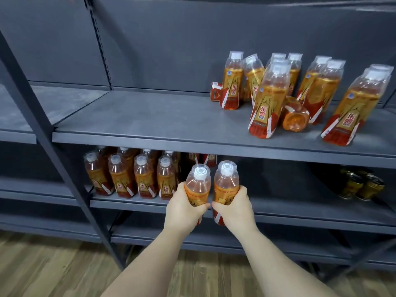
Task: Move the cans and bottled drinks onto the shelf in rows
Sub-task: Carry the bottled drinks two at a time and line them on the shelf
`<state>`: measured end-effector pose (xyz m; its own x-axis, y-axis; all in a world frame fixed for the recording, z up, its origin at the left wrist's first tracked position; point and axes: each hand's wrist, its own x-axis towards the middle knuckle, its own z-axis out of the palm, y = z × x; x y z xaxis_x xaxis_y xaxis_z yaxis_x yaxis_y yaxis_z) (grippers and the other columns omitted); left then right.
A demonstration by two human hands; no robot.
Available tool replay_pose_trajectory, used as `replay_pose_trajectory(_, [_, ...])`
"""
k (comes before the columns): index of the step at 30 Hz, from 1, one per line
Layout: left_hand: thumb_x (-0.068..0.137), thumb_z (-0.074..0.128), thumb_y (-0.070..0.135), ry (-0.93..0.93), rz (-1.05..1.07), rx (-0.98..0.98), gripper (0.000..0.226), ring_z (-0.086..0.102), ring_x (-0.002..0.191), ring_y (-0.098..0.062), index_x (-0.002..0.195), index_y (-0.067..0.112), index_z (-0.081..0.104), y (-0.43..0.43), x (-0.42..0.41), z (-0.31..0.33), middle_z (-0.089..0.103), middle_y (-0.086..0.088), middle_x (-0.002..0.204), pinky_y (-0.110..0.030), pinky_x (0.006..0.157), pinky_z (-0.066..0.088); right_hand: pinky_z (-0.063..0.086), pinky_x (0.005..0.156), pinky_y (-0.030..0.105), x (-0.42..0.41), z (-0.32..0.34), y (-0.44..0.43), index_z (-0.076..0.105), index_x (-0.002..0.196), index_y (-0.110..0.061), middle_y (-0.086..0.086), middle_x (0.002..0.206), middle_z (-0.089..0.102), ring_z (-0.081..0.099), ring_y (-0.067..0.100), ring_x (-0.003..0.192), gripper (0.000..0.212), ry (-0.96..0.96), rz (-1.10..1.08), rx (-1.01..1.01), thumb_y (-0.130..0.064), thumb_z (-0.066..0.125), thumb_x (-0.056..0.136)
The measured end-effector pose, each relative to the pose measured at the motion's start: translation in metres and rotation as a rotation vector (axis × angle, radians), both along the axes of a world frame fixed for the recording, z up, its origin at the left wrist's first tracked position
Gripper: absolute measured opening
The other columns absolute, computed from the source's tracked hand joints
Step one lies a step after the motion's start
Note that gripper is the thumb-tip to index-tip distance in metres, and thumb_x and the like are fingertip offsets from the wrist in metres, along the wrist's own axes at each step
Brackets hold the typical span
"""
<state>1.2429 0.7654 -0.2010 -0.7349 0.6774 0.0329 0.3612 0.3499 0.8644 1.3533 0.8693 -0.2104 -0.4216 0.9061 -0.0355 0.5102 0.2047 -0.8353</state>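
Maybe half done: neat rows (130, 174) on the lower shelf (300, 211), left hand (184, 209) curled round one bottle (198, 181), right hand (234, 207) round a second bottle (226, 179), messy top bunch (270, 97) still waiting

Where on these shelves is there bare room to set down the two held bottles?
The lower shelf is bare between the bottle rows and the gold cans. The upper shelf is bare left of its crowded, untidy bottle cluster.

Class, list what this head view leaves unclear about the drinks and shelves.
Head view:
Rear bottles on the lower shelf: hidden by the upper shelf, so uncountable.
Cans: shadowed, labels unreadable.
Labels of the held bottles: covered by the left hand and right hand.
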Motion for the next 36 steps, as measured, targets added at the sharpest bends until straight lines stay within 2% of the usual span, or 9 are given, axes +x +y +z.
replay_pose_trajectory(6, [0.077,0.083,0.031,-0.023,0.041,0.068,0.058,0.055,0.086,0.001,0.114,0.033,0.039,0.043,-0.024,-0.048,0.055,0.020,0.097,-0.015,0.070,0.041,0.044,0.064,0.023,-0.026,-0.049,0.038,0.033,0.115,-0.030,-0.005,0.107,0.052,0.055,0.009,0.089,0.065,0.056,-0.018,0.027,-0.038,0.084,0.075])
replay_pose_trajectory(12, [0.077,0.083,0.034,0.025,0.123,0.082,0.056,0.061,0.094,-0.016,0.111,0.026,0.040,0.081,-0.058,-0.081,0.060,0.008,0.102,-0.028,0.080,0.049,0.051,0.078,0.035,-0.050,-0.081,0.083,0.035,0.111,-0.027,-0.003,0.106,0.054,0.057,0.016,0.092,0.061,0.072,-0.077,0.089,-0.040,0.083,0.076])
replay_pose_trajectory(16, [0.080,0.081,0.035,0.058,0.155,0.099,0.059,0.056,0.068,-0.008,0.119,0.020,0.038,0.099,-0.075,-0.099,0.055,0.009,0.085,-0.024,0.071,0.047,0.052,0.079,0.037,-0.067,-0.101,0.103,0.038,0.109,-0.026,0.000,0.105,0.058,0.060,0.021,0.092,0.058,0.096,-0.082,0.153,-0.040,0.083,0.075])
replay_pose_trajectory(17, [0.080,0.080,0.036,0.084,0.161,0.111,0.061,0.054,0.065,-0.007,0.121,0.017,0.039,0.104,-0.079,-0.104,0.054,0.010,0.080,-0.028,0.072,0.049,0.053,0.078,0.038,-0.070,-0.106,0.106,0.038,0.108,-0.025,0.000,0.104,0.059,0.061,0.022,0.091,0.058,0.101,-0.084,0.175,-0.041,0.083,0.075])
replay_pose_trajectory(21, [0.079,0.080,0.039,0.166,0.174,0.168,0.072,0.060,0.088,-0.024,0.129,0.009,0.039,0.122,-0.091,-0.118,0.058,0.001,0.095,-0.038,0.080,0.053,0.056,0.079,0.041,-0.084,-0.121,0.117,0.040,0.114,-0.021,0.003,0.108,0.060,0.062,0.025,0.094,0.061,0.133,-0.084,0.248,-0.046,0.081,0.076])
replay_pose_trajectory(24, [0.080,0.078,0.040,0.196,0.184,0.210,0.076,0.062,0.097,-0.029,0.133,0.008,0.034,0.131,-0.095,-0.126,0.061,-0.007,0.109,-0.042,0.083,0.054,0.057,0.078,0.042,-0.093,-0.128,0.121,0.042,0.122,-0.016,0.005,0.110,0.061,0.063,0.025,0.096,0.066,0.163,-0.077,0.297,-0.048,0.079,0.078])
replay_pose_trajectory(30, [0.080,0.078,0.042,0.267,0.219,0.209,0.092,0.059,0.112,-0.035,0.147,0.011,0.023,0.137,-0.094,-0.144,0.054,-0.013,0.129,-0.046,0.089,0.052,0.049,0.070,0.033,-0.099,-0.143,0.120,0.039,0.125,-0.018,0.000,0.109,0.059,0.059,0.019,0.090,0.064,0.227,-0.088,0.342,-0.046,0.077,0.082])
replay_pose_trajectory(32, [0.080,0.078,0.042,0.260,0.232,0.172,0.095,0.058,0.114,-0.036,0.148,0.011,0.020,0.136,-0.093,-0.149,0.052,-0.015,0.132,-0.046,0.090,0.051,0.048,0.067,0.032,-0.101,-0.147,0.120,0.038,0.127,-0.017,0.002,0.111,0.060,0.060,0.020,0.090,0.066,0.220,-0.096,0.343,-0.045,0.077,0.082])
replay_pose_trajectory(36, [0.082,0.076,0.041,0.284,0.256,0.157,0.083,0.061,0.109,-0.037,0.142,0.010,0.026,0.142,-0.097,-0.156,0.056,-0.015,0.125,-0.045,0.083,0.052,0.049,0.066,0.032,-0.107,-0.151,0.125,0.034,0.131,-0.013,0.007,0.116,0.060,0.063,0.025,0.093,0.071,0.183,-0.107,0.378,-0.040,0.077,0.081])
